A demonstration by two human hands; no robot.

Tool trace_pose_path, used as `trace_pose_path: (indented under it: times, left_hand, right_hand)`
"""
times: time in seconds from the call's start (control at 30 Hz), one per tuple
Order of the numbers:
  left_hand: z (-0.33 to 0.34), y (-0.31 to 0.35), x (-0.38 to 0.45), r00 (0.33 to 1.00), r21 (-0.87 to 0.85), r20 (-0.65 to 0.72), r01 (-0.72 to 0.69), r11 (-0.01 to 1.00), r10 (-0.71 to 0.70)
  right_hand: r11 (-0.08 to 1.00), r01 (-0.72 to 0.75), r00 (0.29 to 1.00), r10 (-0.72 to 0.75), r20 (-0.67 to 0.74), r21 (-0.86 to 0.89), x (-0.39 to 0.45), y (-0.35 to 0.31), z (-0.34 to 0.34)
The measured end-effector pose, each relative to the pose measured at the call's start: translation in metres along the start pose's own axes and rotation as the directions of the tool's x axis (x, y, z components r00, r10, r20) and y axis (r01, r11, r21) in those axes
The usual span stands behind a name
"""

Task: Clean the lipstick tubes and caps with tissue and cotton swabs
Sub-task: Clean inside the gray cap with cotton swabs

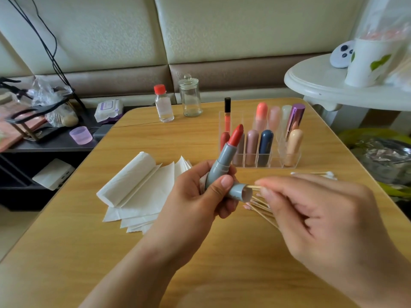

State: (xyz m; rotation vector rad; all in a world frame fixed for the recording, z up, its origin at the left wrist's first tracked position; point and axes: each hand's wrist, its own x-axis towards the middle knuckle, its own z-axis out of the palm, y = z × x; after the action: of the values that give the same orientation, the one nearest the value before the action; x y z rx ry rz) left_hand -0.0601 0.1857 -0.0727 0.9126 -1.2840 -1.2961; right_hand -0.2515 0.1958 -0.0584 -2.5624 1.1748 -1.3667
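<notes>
The left hand (195, 192) is gripping an open grey lipstick tube (219, 167) and its grey cap (241, 192) together, fingers curled round both; the red bullet is pointing up, away from the fingertips. A scrap of tissue (202, 182) is peeking out behind the tube, mostly hidden by the fingers. The right hand (322, 216) is pinching a cotton swab (253, 187) whose tip is sitting inside the cap, out of sight. More swabs (262, 210) are lying under the right fingers, partly covered.
</notes>
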Motion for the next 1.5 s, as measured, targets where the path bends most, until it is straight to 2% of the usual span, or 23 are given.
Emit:
trace_pose_path:
  times: [0.1, 0.2, 0.27, 0.37, 0.5, 0.6, 0.67, 0.77, 0.87, 0.97, 1.07, 1.13, 1.23, 1.33, 1.4, 1.5]
  left_hand:
    - [0.000, 0.001, -0.001, 0.996, -0.072, 0.012, 0.087, 0.994, -0.086]
    - [-0.001, 0.002, 0.000, 0.990, -0.151, 0.028, 0.142, 0.978, -0.139]
    - [-0.001, 0.002, 0.001, 0.987, -0.173, 0.021, 0.161, 0.972, -0.160]
    - [0.001, -0.001, 0.000, 0.988, -0.150, 0.013, 0.156, 0.976, -0.156]
    - [0.003, 0.000, 0.001, 0.988, -0.111, 0.033, 0.155, 0.982, -0.153]
    - [0.000, 0.002, 0.001, 0.985, -0.111, 0.023, 0.172, 0.979, -0.171]
    - [0.000, 0.002, 0.000, 0.981, -0.126, 0.026, 0.194, 0.973, -0.192]
    - [0.002, -0.001, 0.000, 0.978, -0.117, 0.036, 0.207, 0.971, -0.204]
    - [0.003, 0.000, 0.000, 0.979, -0.108, 0.028, 0.205, 0.973, -0.203]
    - [0.002, 0.004, 0.000, 0.976, -0.135, 0.006, 0.218, 0.967, -0.219]
    - [0.002, 0.002, 0.000, 0.977, -0.125, -0.007, 0.210, 0.970, -0.213]
    - [0.003, -0.001, 0.000, 0.980, -0.076, -0.003, 0.196, 0.978, -0.197]
    - [0.004, 0.000, 0.001, 0.973, -0.091, 0.001, 0.228, 0.969, -0.229]
    - [0.002, 0.003, 0.002, 0.965, -0.222, 0.039, 0.262, 0.939, -0.260]
    - [-0.001, 0.002, 0.003, 0.966, -0.296, 0.056, 0.257, 0.920, -0.252]
    - [-0.004, 0.000, 0.005, 0.966, -0.356, 0.080, 0.258, 0.898, -0.246]
  right_hand:
    - [0.995, 0.014, 0.999, -0.019, -0.046, -0.094, 0.001, -0.001, -0.001]
    - [0.986, 0.078, 0.997, -0.077, 0.015, -0.149, -0.002, 0.000, 0.002]
    - [0.989, 0.107, 0.993, -0.100, 0.071, -0.102, -0.003, 0.000, 0.004]
    - [0.997, 0.073, 0.994, -0.072, 0.077, -0.011, -0.001, -0.001, 0.005]
    - [0.993, 0.026, 1.000, -0.027, -0.008, -0.111, -0.002, 0.000, 0.007]
    - [0.984, 0.066, 0.997, -0.059, 0.045, -0.164, -0.005, -0.002, 0.010]
    - [0.989, 0.094, 0.993, -0.084, 0.087, -0.117, -0.005, -0.005, 0.013]
    - [0.998, 0.053, 0.998, -0.051, 0.044, -0.035, -0.003, -0.004, 0.012]
    - [0.997, 0.008, 0.999, -0.011, -0.036, -0.081, -0.003, -0.002, 0.010]
    - [0.991, 0.028, 1.000, -0.028, 0.003, -0.130, -0.006, -0.002, 0.013]
    - [0.999, 0.047, 0.998, -0.047, 0.051, -0.009, -0.005, -0.005, 0.014]
    - [0.998, 0.017, 1.000, -0.017, 0.007, 0.059, -0.002, -0.005, 0.013]
    - [0.999, -0.029, 0.997, 0.026, -0.068, -0.039, -0.002, -0.001, 0.011]
    - [0.994, 0.031, 0.998, -0.037, -0.055, -0.108, -0.006, -0.001, 0.012]
    - [0.996, 0.086, 0.995, -0.087, -0.045, -0.040, -0.006, -0.005, 0.013]
    - [0.981, 0.048, 0.998, -0.038, -0.056, 0.186, -0.004, -0.011, 0.013]
